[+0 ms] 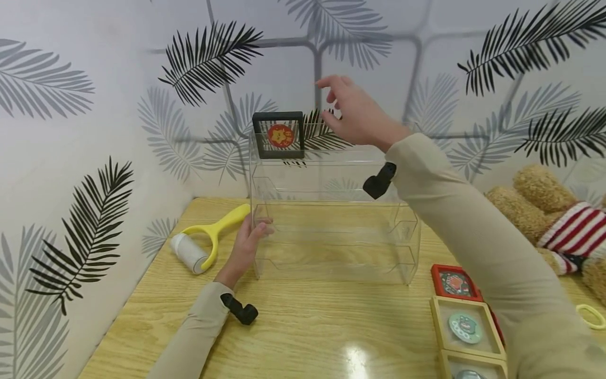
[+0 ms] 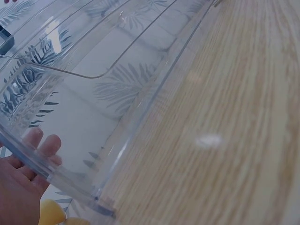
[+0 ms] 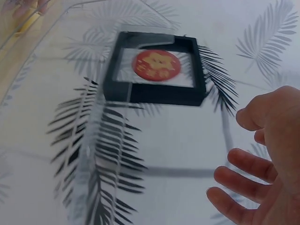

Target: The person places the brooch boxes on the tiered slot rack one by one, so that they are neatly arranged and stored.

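A clear acrylic tiered rack stands on the wooden table. On its top tier, at the left end, sits a black square frame showing a red disc with a yellow star. My left hand grips the rack's left side panel; in the left wrist view its fingers show at the clear edge. Raised above the rack's upper right part, my right hand holds nothing, its fingers loosely bent. In the right wrist view the black frame lies just beyond the thumb.
Left of the rack lies a yellow-handled lint roller. On the right are a red frame, a light wood frame with a green disc, and another below it. A teddy bear and a yellow ring are farther right.
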`<state>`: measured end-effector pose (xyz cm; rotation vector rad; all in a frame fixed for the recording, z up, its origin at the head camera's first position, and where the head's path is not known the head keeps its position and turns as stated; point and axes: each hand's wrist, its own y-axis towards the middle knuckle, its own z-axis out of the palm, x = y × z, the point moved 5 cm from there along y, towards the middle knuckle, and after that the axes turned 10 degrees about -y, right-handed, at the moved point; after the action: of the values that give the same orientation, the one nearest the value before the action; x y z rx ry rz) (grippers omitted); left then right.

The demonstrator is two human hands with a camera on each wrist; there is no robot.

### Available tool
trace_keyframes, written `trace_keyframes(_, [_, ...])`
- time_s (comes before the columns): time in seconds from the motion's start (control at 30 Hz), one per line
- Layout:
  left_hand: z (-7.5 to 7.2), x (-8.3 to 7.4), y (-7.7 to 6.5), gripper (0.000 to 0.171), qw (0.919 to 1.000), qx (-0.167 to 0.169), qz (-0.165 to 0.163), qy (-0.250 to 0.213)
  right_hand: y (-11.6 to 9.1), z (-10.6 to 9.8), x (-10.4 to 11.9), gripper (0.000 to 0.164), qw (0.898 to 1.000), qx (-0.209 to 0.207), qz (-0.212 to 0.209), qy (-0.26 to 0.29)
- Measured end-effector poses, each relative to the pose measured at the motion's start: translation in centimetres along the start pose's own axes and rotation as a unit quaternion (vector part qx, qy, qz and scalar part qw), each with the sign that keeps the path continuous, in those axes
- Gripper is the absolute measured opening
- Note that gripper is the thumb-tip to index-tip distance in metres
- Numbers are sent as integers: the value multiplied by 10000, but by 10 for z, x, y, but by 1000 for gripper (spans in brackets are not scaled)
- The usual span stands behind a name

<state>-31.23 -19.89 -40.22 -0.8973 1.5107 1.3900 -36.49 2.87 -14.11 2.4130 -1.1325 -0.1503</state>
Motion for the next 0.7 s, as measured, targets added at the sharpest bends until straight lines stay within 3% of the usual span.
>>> trace_keyframes(0.33, [0, 4, -1, 51, 10000, -39, -69, 57, -62, -42, -38, 43, 9955, -942, 35, -134])
trace_keyframes(0.5, [2, 4, -1, 51, 9999, 30, -140, 15, -99, -43, -63, 39, 9919, -1203, 117, -395])
trace_keyframes(0.7, [2, 4, -2, 51, 9999, -17, -156, 29, -144, -32, -100, 35, 9848, -1551, 722, -285])
